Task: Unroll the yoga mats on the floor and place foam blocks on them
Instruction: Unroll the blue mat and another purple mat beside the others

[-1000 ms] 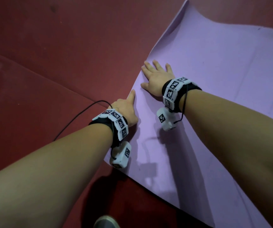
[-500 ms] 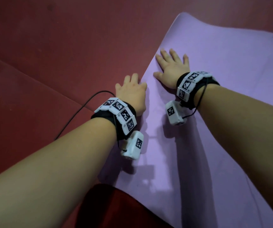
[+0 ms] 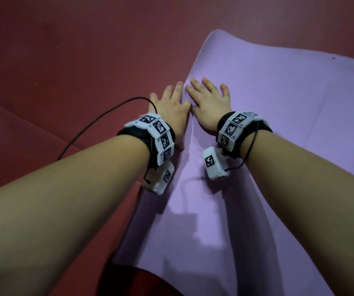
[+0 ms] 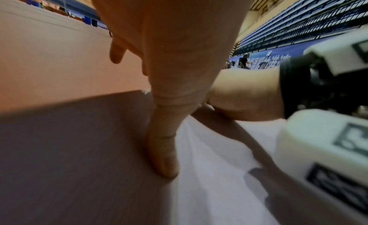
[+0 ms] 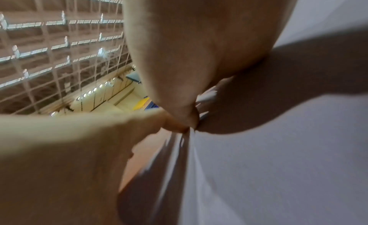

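Mid-frame, the left hand (image 3: 169,110) and right hand (image 3: 210,103) lie flat, fingers spread, pressing the lilac yoga mat's (image 3: 278,167) curling edge down, apparently to flatten it.

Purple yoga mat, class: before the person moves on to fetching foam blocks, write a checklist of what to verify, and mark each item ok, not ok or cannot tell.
1. Yoga mat unrolled where visible: ok; no rolled part shows, though its far right end runs out of the head view.
2. Mat flat: not ok; its far left corner looks slightly lifted.
3. Left hand free: ok; flat, straddling the mat's left edge and the red floor.
4. Right hand free: ok; fingers spread, pressing on the mat.
5. Black cable clear of the mat: ok; it lies over the floor.
6. Foam blocks within reach: cannot tell; none in view.
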A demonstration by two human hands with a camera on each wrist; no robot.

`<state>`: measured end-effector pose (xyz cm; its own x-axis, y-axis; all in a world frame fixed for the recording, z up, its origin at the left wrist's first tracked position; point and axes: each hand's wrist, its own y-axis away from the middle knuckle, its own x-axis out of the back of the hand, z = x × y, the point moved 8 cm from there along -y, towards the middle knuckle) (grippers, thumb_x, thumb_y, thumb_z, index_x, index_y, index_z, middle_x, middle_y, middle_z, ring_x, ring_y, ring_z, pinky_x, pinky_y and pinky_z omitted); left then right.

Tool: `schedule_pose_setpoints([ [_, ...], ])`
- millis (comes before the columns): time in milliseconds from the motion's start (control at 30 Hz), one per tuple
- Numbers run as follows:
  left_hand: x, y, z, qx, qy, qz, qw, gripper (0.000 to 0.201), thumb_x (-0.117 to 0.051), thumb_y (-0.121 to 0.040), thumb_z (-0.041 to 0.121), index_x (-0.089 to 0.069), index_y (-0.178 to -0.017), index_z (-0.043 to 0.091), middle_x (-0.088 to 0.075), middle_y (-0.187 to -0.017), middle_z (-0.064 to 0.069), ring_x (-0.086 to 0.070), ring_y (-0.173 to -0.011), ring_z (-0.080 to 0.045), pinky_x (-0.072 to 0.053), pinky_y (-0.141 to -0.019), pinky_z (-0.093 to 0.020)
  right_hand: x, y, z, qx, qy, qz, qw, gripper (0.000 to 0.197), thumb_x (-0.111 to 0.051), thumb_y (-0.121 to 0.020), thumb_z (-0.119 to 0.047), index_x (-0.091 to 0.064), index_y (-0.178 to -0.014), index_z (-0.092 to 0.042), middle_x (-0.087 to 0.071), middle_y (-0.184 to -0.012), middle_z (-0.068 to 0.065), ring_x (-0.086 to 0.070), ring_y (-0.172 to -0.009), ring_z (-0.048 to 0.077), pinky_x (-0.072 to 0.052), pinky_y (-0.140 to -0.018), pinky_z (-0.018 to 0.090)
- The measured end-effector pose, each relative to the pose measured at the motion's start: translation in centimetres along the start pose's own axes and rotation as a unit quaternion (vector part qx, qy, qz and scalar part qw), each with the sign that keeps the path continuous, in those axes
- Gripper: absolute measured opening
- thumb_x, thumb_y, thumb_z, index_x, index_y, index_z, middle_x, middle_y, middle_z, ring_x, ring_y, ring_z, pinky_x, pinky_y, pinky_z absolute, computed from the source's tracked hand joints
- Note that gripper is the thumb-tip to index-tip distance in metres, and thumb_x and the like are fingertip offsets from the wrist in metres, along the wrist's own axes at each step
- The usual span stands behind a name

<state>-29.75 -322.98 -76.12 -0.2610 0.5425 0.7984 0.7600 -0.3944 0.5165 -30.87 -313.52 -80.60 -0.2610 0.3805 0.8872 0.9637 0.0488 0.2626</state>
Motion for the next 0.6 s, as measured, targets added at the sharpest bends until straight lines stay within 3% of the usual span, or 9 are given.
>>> schedule_pose_setpoints([
  [67, 0.1, -0.5, 0.5, -0.016, 0.008, 0.0, 1.0, 0.112, -0.085, -0.062, 0.05, -0.022, -0.15, 0.02, 0.001, -0.165, -0.008, -0.005, -0.151, -0.03, -0.022, -0.114, -0.06, 1.2, -0.3, 0.3, 0.005, -0.006, 0.009, 1.0, 0.056, -0.043, -0.095, -0.026, -0.033, -0.15, -0.036, -0.021, -0.161, -0.014, -0.014, -0.148, 0.015, -0.008, -0.115, 0.049],
  [167, 0.5, -1.0, 1.2, -0.043, 0.029, 0.01, 0.999, 0.084, -0.073, -0.078, 0.022, -0.027, -0.147, 0.012, -0.007, -0.164, -0.013, -0.01, -0.151, -0.027, -0.023, -0.115, -0.055, 4.3, -2.2, 0.6, 0.018, 0.02, 0.022, 0.999, 0.045, -0.049, -0.087, -0.015, -0.055, -0.13, -0.03, -0.044, -0.146, -0.005, -0.035, -0.133, 0.024, -0.026, -0.102, 0.048],
  [200, 0.5, -1.1, 1.2, -0.047, 0.035, 0.013, 0.998, 0.082, -0.072, -0.077, 0.018, -0.027, -0.146, 0.011, -0.008, -0.164, -0.015, -0.012, -0.15, -0.027, -0.024, -0.115, -0.053, 5.0, -2.8, 0.9, 0.006, 0.023, 0.028, 0.999, 0.045, -0.048, -0.087, -0.015, -0.054, -0.131, -0.027, -0.041, -0.148, 0.0, -0.032, -0.135, 0.025, -0.026, -0.104, 0.049],
  [267, 0.4, -1.4, 1.0, -0.054, 0.052, 0.01, 0.997, 0.088, -0.076, -0.075, 0.02, -0.026, -0.146, 0.011, -0.007, -0.164, -0.015, -0.013, -0.15, -0.027, -0.023, -0.116, -0.052, 4.9, -3.9, 1.6, -0.028, 0.03, 0.01, 0.999, 0.055, -0.048, -0.092, -0.025, -0.038, -0.146, -0.027, -0.016, -0.162, 0.003, -0.013, -0.149, 0.026, -0.015, -0.114, 0.054],
  [333, -0.3, -1.7, 0.5, -0.056, 0.061, -0.008, 0.997, 0.11, -0.087, -0.065, 0.034, -0.021, -0.149, 0.01, -0.004, -0.164, -0.013, -0.01, -0.151, -0.026, -0.017, -0.119, -0.054, 3.4, -4.5, 1.8, -0.05, 0.045, -0.033, 0.997, 0.068, -0.043, -0.097, -0.04, -0.015, -0.156, -0.024, 0.004, -0.165, -0.001, 0.004, -0.152, 0.024, -0.002, -0.118, 0.058],
  [433, -1.2, -1.9, 0.3, -0.068, 0.062, -0.024, 0.995, 0.142, -0.094, -0.042, 0.054, -0.015, -0.151, 0.01, -0.002, -0.165, -0.011, -0.007, -0.152, -0.024, -0.011, -0.12, -0.056, 2.2, -4.6, 2.3, -0.067, 0.069, -0.041, 0.994, 0.073, -0.033, -0.098, -0.048, 0.001, -0.157, -0.021, 0.012, -0.164, -0.004, 0.014, -0.151, 0.023, 0.007, -0.118, 0.058],
  [600, -1.7, -1.5, -0.2, -0.062, 0.093, -0.045, 0.993, 0.138, -0.093, -0.048, 0.05, -0.012, -0.152, 0.009, 0.006, -0.166, -0.005, 0.0, -0.153, -0.02, -0.005, -0.117, -0.065, 2.5, -4.9, 2.3, -0.072, 0.052, -0.07, 0.994, 0.075, -0.038, -0.097, -0.048, -0.001, -0.157, -0.024, 0.013, -0.164, -0.007, 0.015, -0.15, 0.022, 0.007, -0.118, 0.057],
])
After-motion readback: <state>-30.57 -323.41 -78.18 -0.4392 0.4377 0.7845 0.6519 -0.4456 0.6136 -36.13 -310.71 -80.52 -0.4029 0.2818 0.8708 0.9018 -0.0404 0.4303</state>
